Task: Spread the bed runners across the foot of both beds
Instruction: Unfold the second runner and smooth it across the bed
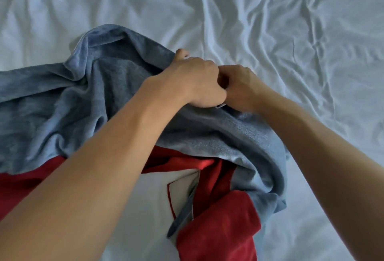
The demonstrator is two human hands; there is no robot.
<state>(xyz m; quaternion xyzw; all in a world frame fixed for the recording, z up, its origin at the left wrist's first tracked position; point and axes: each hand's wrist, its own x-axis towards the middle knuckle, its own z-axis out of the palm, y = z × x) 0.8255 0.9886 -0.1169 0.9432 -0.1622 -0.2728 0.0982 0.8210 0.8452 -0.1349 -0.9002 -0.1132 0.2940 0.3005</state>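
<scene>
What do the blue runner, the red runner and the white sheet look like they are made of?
Blue runner: looks like soft terry or fleece, matte, with a nubby pile. Red runner: seems a similar plush cloth, though one fold near the top shows a slight sheen. White sheet: smooth woven fabric, probably cotton, with fine sharp creases. Both hands grip the blue one.

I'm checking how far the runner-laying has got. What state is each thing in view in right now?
Blue runner: bunched and rumpled on the bed, not spread, gripped at one edge by both hands.
Red runner: crumpled, partly under the blue one, untouched.
Sheet: white, heavily wrinkled.
Left hand: fingers curled, gripping the blue runner.
Right hand: fingers curled on the same edge, close against the left.
</scene>
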